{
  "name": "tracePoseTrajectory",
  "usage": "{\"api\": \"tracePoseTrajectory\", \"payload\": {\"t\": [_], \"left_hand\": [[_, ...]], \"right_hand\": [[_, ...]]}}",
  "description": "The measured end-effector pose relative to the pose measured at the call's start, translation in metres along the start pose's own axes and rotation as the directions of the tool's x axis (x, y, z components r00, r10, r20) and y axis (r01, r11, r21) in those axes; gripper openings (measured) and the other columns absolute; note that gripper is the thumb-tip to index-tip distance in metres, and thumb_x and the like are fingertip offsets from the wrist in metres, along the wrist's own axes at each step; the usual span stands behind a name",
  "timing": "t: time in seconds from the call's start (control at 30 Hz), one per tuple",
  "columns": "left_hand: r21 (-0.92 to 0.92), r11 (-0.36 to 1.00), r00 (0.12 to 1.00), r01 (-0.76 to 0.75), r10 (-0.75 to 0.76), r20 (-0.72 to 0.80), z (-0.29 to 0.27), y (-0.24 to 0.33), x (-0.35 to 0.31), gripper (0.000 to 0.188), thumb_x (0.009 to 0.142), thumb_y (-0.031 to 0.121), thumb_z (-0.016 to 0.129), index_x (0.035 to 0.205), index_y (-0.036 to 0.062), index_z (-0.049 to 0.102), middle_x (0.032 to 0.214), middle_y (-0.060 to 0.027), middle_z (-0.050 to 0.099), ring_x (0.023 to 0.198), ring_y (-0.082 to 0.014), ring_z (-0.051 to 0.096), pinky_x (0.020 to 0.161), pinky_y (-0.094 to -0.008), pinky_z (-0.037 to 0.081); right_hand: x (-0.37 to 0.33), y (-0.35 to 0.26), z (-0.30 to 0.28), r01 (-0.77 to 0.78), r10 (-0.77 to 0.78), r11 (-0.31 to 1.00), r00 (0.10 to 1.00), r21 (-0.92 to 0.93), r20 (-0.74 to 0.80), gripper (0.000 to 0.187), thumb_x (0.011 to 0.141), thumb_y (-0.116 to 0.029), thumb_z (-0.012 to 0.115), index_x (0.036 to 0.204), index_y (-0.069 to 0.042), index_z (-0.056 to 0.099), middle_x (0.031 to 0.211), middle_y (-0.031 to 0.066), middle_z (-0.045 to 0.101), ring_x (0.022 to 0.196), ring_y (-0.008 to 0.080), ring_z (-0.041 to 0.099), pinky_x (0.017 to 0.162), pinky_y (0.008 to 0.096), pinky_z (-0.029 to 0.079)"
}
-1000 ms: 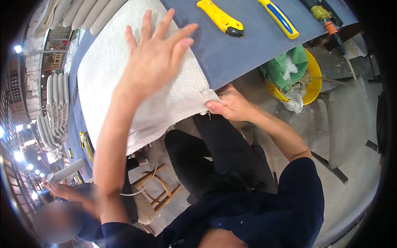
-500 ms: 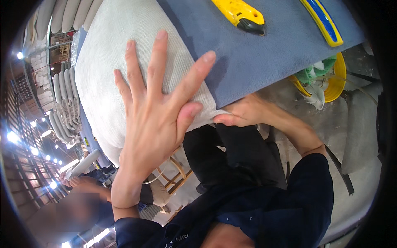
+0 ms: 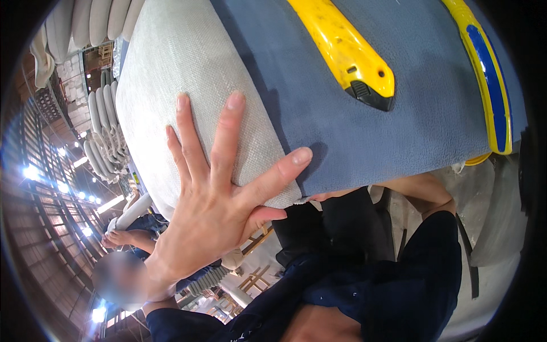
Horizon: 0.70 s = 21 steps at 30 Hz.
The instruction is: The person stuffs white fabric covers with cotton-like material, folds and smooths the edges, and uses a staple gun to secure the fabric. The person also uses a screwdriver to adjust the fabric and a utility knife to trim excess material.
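My left hand lies on a light grey woven fabric cover, its fingers spread and its forefinger reaching over the fabric's edge. The fabric covers a rounded, padded-looking shape on a blue-grey worktop. At the near corner, my right hand is mostly hidden below the worktop's edge. Its visible thumb meets the fabric's frayed corner, and the hand appears closed on it; the other fingers are out of sight. A yellow utility knife with a black end rests beyond my left hand.
Farther right on the worktop lies a yellow and blue knife handle. A yellow bucket barely shows beneath the edge. Grey padded pieces are stacked at the left, where another person's hand is near a grey roll. Wooden frames stand below.
The worktop appears larger and lower in view, hiding most of my right hand and the bucket. My left hand appears lower, still spread on the fabric.
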<state>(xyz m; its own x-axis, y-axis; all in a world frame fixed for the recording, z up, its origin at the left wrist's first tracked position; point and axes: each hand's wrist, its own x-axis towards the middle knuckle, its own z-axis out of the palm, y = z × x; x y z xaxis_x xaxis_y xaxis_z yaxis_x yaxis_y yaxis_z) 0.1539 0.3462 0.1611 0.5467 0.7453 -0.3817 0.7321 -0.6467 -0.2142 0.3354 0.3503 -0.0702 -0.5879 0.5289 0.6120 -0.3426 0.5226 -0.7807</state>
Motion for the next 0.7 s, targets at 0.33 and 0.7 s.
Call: {"api": "tracePoseTrajectory", "payload": {"t": [0.33, 0.7], "left_hand": [[0.001, 0.998, 0.993, 0.061, -0.061, -0.101, 0.015, 0.013, -0.003, 0.071, 0.098, 0.074, 0.048, 0.161, 0.0408, 0.045, 0.176, -0.0245, 0.015, 0.158, -0.0625, 0.005, 0.117, -0.0841, 0.017], [-0.02, 0.998, 0.903, 0.065, -0.068, -0.425, 0.031, 0.026, -0.014, 0.084, 0.088, 0.044, 0.08, 0.163, 0.0361, 0.044, 0.172, -0.0167, 0.03, 0.157, -0.0536, 0.023, 0.11, -0.0841, 0.029]], "right_hand": [[-0.002, 0.0, 0.019, 0.006, -0.028, 0.991, 0.986, -0.135, -0.167, 0.031, 0.101, -0.037, 0.07, 0.1, -0.006, 0.076, 0.102, 0.013, 0.072, 0.102, 0.0375, 0.069, 0.094, 0.0491, 0.052], [-0.002, -0.177, -0.097, -0.475, -0.295, 0.294, 0.78, -0.829, -0.551, 0.025, 0.088, -0.013, 0.077, 0.109, -0.002, 0.067, 0.107, 0.0117, 0.071, 0.099, 0.0358, 0.066, 0.089, 0.0453, 0.053]]}}
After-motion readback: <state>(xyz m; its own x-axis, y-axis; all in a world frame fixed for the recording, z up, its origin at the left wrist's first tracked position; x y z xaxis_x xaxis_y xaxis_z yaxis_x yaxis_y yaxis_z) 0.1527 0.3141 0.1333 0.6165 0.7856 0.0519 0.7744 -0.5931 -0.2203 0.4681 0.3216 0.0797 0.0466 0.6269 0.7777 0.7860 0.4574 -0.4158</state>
